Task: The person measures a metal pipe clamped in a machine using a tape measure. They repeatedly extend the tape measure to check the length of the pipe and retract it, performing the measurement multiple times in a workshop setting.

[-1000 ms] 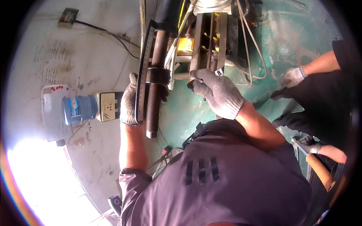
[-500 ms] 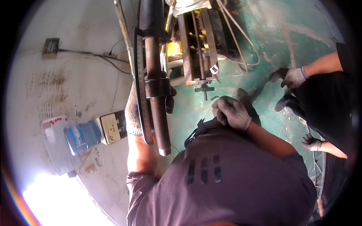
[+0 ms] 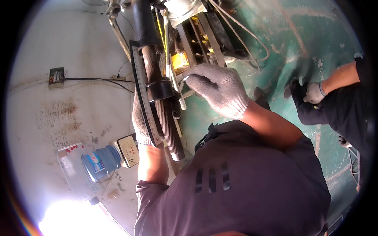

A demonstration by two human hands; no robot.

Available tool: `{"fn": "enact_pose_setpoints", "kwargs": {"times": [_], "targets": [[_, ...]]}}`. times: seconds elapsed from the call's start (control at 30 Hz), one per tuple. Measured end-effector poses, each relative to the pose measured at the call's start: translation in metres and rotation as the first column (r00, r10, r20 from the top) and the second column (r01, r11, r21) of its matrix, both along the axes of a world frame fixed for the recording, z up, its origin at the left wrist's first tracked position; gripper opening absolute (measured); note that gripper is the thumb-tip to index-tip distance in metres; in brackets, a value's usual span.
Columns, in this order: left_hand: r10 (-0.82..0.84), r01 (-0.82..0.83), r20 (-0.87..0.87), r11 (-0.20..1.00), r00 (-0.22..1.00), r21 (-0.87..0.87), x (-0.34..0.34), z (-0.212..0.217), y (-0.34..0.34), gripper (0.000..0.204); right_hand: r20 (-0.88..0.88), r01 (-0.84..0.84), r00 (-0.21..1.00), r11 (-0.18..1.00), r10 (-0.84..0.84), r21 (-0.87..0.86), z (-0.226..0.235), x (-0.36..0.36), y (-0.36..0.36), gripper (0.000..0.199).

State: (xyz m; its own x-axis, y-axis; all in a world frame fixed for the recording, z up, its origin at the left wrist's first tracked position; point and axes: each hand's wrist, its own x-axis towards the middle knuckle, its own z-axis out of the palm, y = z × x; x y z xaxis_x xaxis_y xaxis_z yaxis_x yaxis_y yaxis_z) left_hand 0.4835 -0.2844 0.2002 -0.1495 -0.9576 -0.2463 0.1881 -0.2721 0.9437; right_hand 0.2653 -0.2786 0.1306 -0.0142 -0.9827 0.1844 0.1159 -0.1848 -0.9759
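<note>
A long threaded rod [image 3: 167, 124] slants down from a black cylinder [image 3: 145, 23], with a black ring collar [image 3: 160, 90] around it. A graduated steel scale [image 3: 143, 94] runs along its left side. My left hand [image 3: 140, 122], in a knit glove with dark fingers, reaches behind the rod and wraps round it at the collar; its fingertips show on the right. My gloved right hand [image 3: 220, 86] is closed in a pinch just right of the collar. A small bent hex key [image 3: 184, 79] seems to stick out of its fingertips, mostly hidden.
Beyond my right hand stands a metal frame [image 3: 208, 35] with hoses and yellow parts. Another person's gloved hand [image 3: 315, 93] and dark trousers are at the right, over the green floor [image 3: 291, 67]. Left are a wall socket box [image 3: 56, 78] with cables and a blue water bottle [image 3: 101, 162].
My right hand has risen from in front of my body, up and left to the collar, with the hex key. My left hand keeps its grip. The other person has shifted at the right.
</note>
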Motion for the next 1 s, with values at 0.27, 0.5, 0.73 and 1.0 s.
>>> {"fn": "enact_pose_setpoints", "kwargs": {"times": [0.27,0.5,0.73,1.0], "targets": [[0.140,-0.119,0.237,0.988,0.961,-0.103,-0.003,-0.011,0.015,0.043,-0.028,0.036,0.999,0.971,-0.044,-0.236,-0.017,0.024,0.006,0.014],[0.133,-0.118,0.117,0.985,0.984,-0.127,-0.005,-0.017,0.018,0.047,-0.114,0.097,0.984,0.948,-0.137,-0.302,-0.013,0.024,0.013,0.010],[0.226,-0.214,0.181,0.973,0.957,-0.084,-0.008,-0.015,0.018,0.051,-0.246,0.075,0.962,0.981,-0.118,-0.177,0.006,0.025,0.018,0.011],[0.210,-0.206,0.081,0.977,0.974,-0.054,-0.010,-0.018,0.018,0.052,-0.108,0.224,0.965,0.965,-0.239,-0.135,0.006,0.040,0.023,0.016]]}}
